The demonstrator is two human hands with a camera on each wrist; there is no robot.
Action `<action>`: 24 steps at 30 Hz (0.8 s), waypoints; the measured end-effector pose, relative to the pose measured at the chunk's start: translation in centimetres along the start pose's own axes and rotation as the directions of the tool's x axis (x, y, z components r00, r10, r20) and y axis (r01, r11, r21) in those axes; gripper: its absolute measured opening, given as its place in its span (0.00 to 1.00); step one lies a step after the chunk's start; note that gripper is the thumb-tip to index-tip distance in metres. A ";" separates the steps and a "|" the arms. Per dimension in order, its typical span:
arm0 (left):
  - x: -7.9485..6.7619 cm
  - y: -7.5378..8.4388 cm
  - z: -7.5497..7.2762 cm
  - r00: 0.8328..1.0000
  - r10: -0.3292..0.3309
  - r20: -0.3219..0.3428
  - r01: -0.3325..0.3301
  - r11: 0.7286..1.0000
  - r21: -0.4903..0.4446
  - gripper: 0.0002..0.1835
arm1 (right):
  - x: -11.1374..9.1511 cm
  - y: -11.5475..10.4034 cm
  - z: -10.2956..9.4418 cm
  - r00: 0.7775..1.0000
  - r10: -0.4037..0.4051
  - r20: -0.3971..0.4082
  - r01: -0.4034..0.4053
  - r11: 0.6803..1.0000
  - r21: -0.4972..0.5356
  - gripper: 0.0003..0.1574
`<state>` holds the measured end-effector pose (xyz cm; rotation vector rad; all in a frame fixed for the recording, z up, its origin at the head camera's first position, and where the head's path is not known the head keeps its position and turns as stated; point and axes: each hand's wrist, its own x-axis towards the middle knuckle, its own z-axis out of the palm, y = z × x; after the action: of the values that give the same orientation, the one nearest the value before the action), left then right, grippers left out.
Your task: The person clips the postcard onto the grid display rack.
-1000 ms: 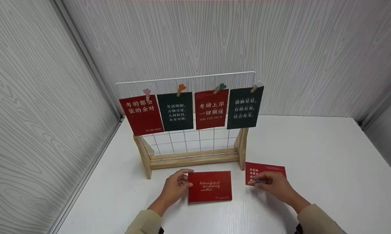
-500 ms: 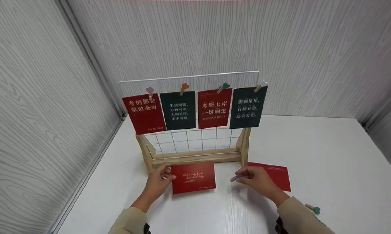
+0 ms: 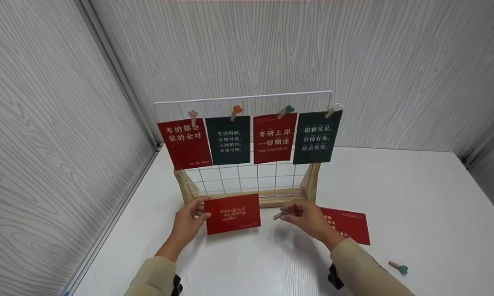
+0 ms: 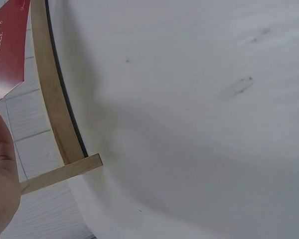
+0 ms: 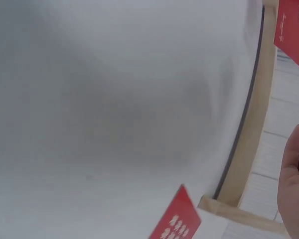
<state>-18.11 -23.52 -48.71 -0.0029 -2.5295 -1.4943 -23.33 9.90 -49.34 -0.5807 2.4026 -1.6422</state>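
Observation:
My left hand (image 3: 188, 219) pinches a red card (image 3: 233, 213) with gold script by its left edge, lifted over the table and overlapping the rack's base in the head view. The same red card (image 4: 9, 50) shows at the upper left of the left wrist view. My right hand (image 3: 308, 218) pinches a small wooden clothespin (image 3: 280, 215) with a blue part, a short way right of the card. Behind both hands stands a white wire grid rack (image 3: 247, 176) on wooden feet. Clipped along its top hang a red card (image 3: 185, 150), a green card (image 3: 229, 144), another red card (image 3: 274, 139) and another green card (image 3: 317, 142).
A further red card (image 3: 354, 226) lies on the white table (image 3: 415, 197) beside my right wrist, partly covered by the hand. Farther right lies a wooden clothespin (image 3: 398, 267) with a green heart. Wood-grain panels (image 3: 247, 49) enclose the back and sides.
My left hand has lifted the red card off the table and moved it left toward the rack. My right hand has carried the clothespin left, away from the lying red card.

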 end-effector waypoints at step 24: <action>2.7 1.6 -3.0 0.995 0.053 -0.082 -0.046 0.995 0.085 0.24 | 5.3 -6.7 2.8 0.973 -0.036 -0.228 0.038 0.999 0.003 0.11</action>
<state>-20.11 -25.59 -45.46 0.0100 -2.5034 -1.3411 -25.67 3.24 -43.75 -0.4604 2.5553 -1.8228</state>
